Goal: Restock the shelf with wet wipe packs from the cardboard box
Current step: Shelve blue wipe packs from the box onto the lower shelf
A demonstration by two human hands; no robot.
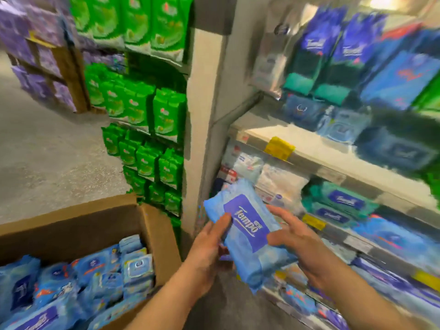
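Hands up front, both on one light blue wipe pack (247, 236) with a darker blue label reading "Tempo", held in the air between the box and the shelves. The left hand (209, 244) grips the pack from its left side, thumb laid across the front by the label, the other fingers wrapped behind and out of sight. The right hand (297, 241) holds the pack's right edge, thumb pressing on the front, fingers fairly straight and spread past the edge toward the shelf. The pack sits tilted, top end leaning up and left, bottom end down toward the right forearm.

Down at the lower left sits the open cardboard box (152, 225), flaps up, stuffed with more blue packs (100, 272) lying at mixed angles. Just right of the pack runs the shelf (333, 160), pale boards with yellow price tags (278, 147) on the front edges. Teal and dark blue packs (338, 201) lie flat on the tier level with the hands, white packs (281, 182) to their left, further back. Above that, dark blue packs and tall blue and teal bags, all heavily blurred. Across a pale pillar (204, 115), green bags (142, 110) fill several tiers, and purple packs (35, 55) stack at the far left beside a grey floor (35, 151)
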